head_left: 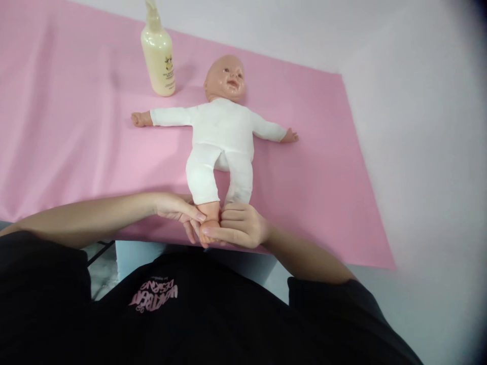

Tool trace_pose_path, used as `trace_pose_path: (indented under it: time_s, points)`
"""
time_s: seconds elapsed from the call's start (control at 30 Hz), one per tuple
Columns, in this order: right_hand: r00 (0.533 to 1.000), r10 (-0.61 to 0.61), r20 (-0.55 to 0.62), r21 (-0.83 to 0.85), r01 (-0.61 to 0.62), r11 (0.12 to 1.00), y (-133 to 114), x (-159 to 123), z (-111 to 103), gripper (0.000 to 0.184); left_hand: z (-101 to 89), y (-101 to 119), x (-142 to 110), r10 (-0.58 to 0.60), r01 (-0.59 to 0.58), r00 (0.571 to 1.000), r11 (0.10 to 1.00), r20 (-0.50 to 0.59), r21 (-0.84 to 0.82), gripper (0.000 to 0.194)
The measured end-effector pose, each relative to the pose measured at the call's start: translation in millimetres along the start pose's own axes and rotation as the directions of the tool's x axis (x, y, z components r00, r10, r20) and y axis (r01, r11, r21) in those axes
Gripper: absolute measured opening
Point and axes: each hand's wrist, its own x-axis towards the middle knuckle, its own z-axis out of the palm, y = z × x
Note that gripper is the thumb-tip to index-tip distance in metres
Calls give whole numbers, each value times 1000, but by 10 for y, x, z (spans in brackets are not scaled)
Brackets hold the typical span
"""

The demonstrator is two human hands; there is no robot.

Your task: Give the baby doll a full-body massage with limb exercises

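A baby doll [222, 126] with a white cloth body lies on its back, arms spread and head away from me. My left hand [180, 210] cups the bare lower leg and foot [210, 218] on the doll's left-of-view side, its thumb at the ankle. On the same foot, my right hand [243, 225] grips from the right, thumb laid across the sole or toes and the other fingers curled. The doll's other foot is hidden behind my right hand.
A pale yellow pump bottle [158, 61] stands upright at the back left, beyond the doll's arm. Pink cloth [312, 203] covers the table, with folds at the left and its front edge close to my body.
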Motion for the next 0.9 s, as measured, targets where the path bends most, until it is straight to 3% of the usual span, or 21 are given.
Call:
trace_pose_path:
  time_s: [0.2,0.37,0.5,0.77,0.9]
  points:
    - [999,2,39,17,-3,1000,-7,-70,13,24,47,-16,31,95,-101,987,994,-130,-35,41]
    - [1000,-9,26,-44,10,999,-7,-29,13,23,0,-79,44,125,-142,961,988,-245,-53,46]
    - [1000,-1,6,20,1,1000,9,10,10,42,-8,-97,45,105,-140,937,987,-335,-83,51]
    - [987,127,99,55,-133,990,162,-88,-119,55,-61,-101,60,203,-270,874,958,-441,-95,54]
    - [965,147,216,51,-161,986,249,-103,-199,59,-117,-123,90,255,-333,851,938,-459,-96,48]
